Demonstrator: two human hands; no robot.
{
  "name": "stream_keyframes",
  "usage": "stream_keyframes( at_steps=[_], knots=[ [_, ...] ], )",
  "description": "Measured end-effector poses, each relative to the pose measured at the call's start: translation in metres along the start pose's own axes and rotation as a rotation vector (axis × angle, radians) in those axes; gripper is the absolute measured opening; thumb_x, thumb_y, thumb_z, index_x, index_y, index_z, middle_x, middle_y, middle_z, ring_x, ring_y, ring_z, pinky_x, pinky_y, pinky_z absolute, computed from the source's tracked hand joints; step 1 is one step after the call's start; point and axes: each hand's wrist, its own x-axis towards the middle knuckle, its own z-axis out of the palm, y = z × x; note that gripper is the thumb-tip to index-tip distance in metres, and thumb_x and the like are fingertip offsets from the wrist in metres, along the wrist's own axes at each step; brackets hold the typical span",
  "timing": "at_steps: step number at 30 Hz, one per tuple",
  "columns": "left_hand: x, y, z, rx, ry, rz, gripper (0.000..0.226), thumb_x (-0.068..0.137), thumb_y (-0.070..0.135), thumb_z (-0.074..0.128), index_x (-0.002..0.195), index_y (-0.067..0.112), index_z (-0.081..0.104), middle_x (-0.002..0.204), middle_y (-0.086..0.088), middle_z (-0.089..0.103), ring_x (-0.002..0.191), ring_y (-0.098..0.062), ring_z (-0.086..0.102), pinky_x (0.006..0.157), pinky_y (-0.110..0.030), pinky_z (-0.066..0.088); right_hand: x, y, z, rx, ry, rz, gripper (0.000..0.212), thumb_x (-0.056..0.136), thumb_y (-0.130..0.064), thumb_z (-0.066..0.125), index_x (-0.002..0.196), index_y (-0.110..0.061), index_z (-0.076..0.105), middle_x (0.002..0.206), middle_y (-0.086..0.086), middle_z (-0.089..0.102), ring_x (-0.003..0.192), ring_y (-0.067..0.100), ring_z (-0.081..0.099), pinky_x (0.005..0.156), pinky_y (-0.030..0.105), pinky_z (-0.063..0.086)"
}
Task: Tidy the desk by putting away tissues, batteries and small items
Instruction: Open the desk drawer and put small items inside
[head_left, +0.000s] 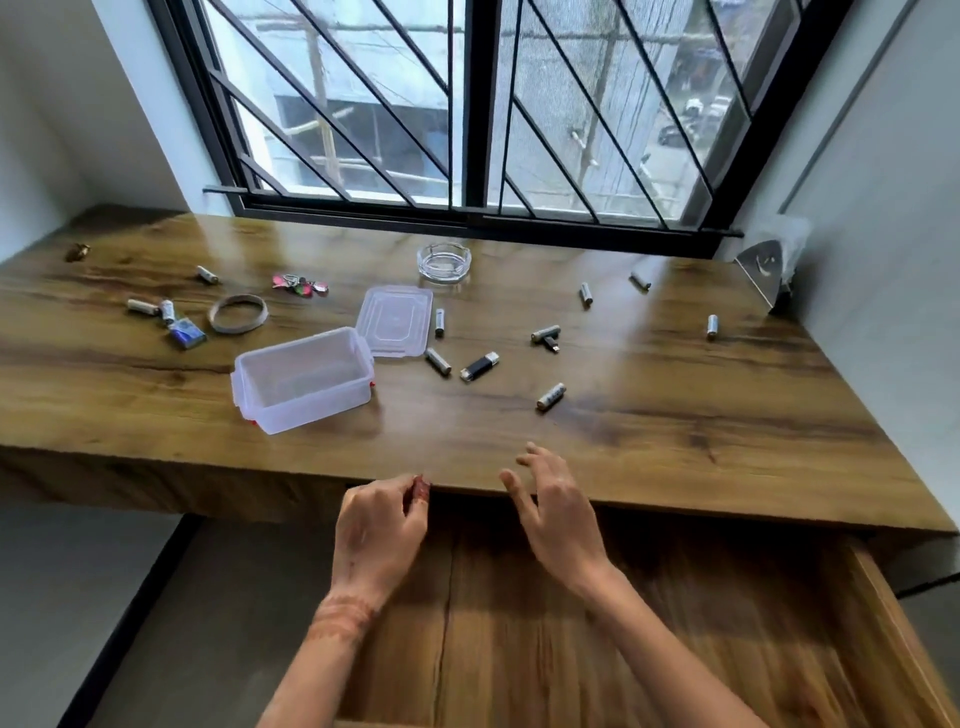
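An open clear plastic box (304, 382) stands on the wooden desk (675, 441), and its lid (397, 322) lies flat just behind it. Several batteries are scattered over the desk, one (550, 396) nearest my hands and another (438, 361) beside the box. A black and silver USB stick (479, 367) lies between them. My left hand (382, 525) hovers at the desk's front edge with fingers loosely curled, holding nothing. My right hand (556, 504) is beside it with fingers spread, over the edge and touching nothing.
A glass ashtray (444, 262) sits near the window. At the left lie a keychain (300, 284), a ring of tape (238, 313), a small blue item (187, 332) and two batteries (150, 309). A pulled-out wooden drawer (675, 649) lies under my arms. A metal piece (761, 273) leans in the right corner.
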Motion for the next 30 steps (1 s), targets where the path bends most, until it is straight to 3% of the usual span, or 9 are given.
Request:
stream_keyframes(
  at_steps=[4,10,14,18,21,25,28,30],
  knots=[
    [0.044,0.002,0.005,-0.032,-0.007,-0.019,0.024,0.091,0.028,0.053,0.095,0.013,0.072,0.093,-0.008,0.073,0.087,-0.027,0.066,0.082,-0.041,0.051,0.081,0.005,0.010,-0.018,-0.016,-0.024,0.047,0.092,-0.038,0.050,0.124,-0.005,0.051,0.138,0.012,0.046,0.131,0.022,0.038,0.106,0.024,0.028],
    [0.096,0.011,0.020,-0.023,-0.028,-0.036,0.026,0.091,0.029,0.052,0.088,0.011,0.071,0.087,-0.006,0.073,0.085,-0.023,0.066,0.083,-0.043,0.050,0.166,0.011,0.027,-0.076,-0.175,-0.031,0.071,0.084,-0.044,0.059,0.139,-0.009,0.029,0.152,0.017,0.019,0.141,0.028,0.015,0.114,0.034,0.017],
    [0.111,0.015,0.031,-0.008,-0.050,-0.047,0.042,0.086,0.041,0.042,0.083,0.011,0.072,0.082,-0.006,0.072,0.081,-0.024,0.065,0.080,-0.042,0.050,0.192,0.018,0.040,-0.073,-0.196,-0.001,0.072,0.080,-0.050,0.062,0.136,-0.014,0.036,0.150,0.018,0.020,0.139,0.031,0.015,0.114,0.035,0.017],
    [0.120,0.016,0.045,-0.020,-0.077,-0.044,0.033,0.091,0.035,0.050,0.082,0.012,0.071,0.080,-0.004,0.071,0.078,-0.021,0.064,0.079,-0.043,0.050,0.194,0.022,0.047,-0.080,-0.083,-0.033,0.043,0.083,-0.042,0.060,0.115,-0.013,0.055,0.134,0.016,0.043,0.129,0.029,0.032,0.107,0.039,0.032],
    [0.125,0.021,0.054,-0.029,-0.074,-0.038,0.022,0.090,0.027,0.055,0.085,0.013,0.071,0.083,-0.005,0.072,0.080,-0.021,0.064,0.078,-0.043,0.051,0.193,0.023,0.038,0.005,-0.075,-0.038,0.037,0.081,-0.031,0.065,0.109,-0.008,0.060,0.119,0.014,0.050,0.116,0.028,0.042,0.096,0.036,0.041],
    [0.142,0.038,0.071,-0.033,-0.052,0.016,0.015,0.087,0.022,0.060,0.090,0.012,0.072,0.083,-0.009,0.072,0.077,-0.025,0.066,0.072,-0.038,0.054,0.185,0.037,0.012,0.131,0.040,-0.002,0.042,0.076,-0.025,0.071,0.112,-0.007,0.060,0.129,0.016,0.050,0.121,0.030,0.046,0.099,0.026,0.035],
    [0.167,0.054,0.099,-0.005,-0.089,0.111,0.025,0.081,0.026,0.054,0.092,0.013,0.072,0.082,-0.011,0.074,0.074,-0.031,0.068,0.068,-0.037,0.055,0.172,0.061,-0.014,0.173,0.171,0.080,0.042,0.076,-0.023,0.072,0.115,-0.011,0.061,0.134,0.012,0.049,0.126,0.023,0.044,0.100,0.016,0.028],
    [0.187,0.067,0.118,0.048,-0.167,0.227,0.033,0.079,0.021,0.048,0.103,0.014,0.070,0.095,-0.012,0.073,0.089,-0.032,0.067,0.078,-0.039,0.053,0.161,0.082,-0.026,0.171,0.211,0.159,0.042,0.077,-0.024,0.072,0.116,-0.012,0.061,0.136,0.011,0.048,0.127,0.021,0.044,0.101,0.015,0.026]
  ],
)
